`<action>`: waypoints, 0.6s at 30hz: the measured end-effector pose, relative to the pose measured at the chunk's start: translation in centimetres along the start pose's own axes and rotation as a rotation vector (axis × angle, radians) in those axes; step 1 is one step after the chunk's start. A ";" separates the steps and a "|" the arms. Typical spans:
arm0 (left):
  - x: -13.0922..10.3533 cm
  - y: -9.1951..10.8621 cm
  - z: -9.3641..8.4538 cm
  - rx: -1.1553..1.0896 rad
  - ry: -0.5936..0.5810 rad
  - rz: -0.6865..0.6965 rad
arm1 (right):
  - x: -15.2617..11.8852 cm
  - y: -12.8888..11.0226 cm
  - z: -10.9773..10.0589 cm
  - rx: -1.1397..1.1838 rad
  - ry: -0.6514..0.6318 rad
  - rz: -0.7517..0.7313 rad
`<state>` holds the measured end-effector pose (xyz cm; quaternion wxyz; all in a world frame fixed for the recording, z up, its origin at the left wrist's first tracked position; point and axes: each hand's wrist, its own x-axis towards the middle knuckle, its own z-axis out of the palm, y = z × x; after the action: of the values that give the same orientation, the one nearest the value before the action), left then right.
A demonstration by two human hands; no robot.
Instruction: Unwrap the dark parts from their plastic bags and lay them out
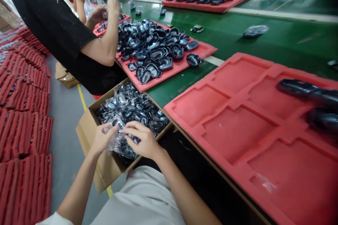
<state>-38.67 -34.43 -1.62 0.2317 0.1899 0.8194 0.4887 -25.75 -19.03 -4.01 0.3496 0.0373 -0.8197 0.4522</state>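
Note:
Both my hands are over an open cardboard box (97, 147) full of glossy dark-blue plastic shells (144, 119) in clear wrapping. My left hand (102, 139) is closed on a crinkled clear plastic bag (114, 144), pinched between thumb and fingers. Close beside it, my right hand (145, 140) curls around a small dark-blue shell (135, 138), its thumb and fingertips near the bag's opening. Part of that shell is hidden by my fingers, and I cannot tell whether it is inside the bag.
A red foam tray (185, 66) heaped with dark shells lies on the green table (169, 88). To the right is a recessed red foam tray (237, 133) with dark parts (303, 89). A co-worker (58, 21) stands at left, near stacked red trays (23, 130).

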 end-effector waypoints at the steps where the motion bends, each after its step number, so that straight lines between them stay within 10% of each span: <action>1: 0.0 0.3 0.2 0.012 -0.007 0.015 | -0.1 -0.2 -0.3 0.042 0.064 0.080; 9: -0.8 2.9 1.7 0.175 -0.234 0.325 | 0.3 0.5 -1.8 0.095 -0.133 0.266; 18: -1.1 2.5 2.7 0.029 -0.253 0.172 | -0.3 0.9 -2.2 0.108 0.027 0.360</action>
<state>-35.99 -31.99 -0.32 0.2876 0.3229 0.7714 0.4669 -24.66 -16.92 -4.09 0.2715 -0.0972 -0.7831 0.5510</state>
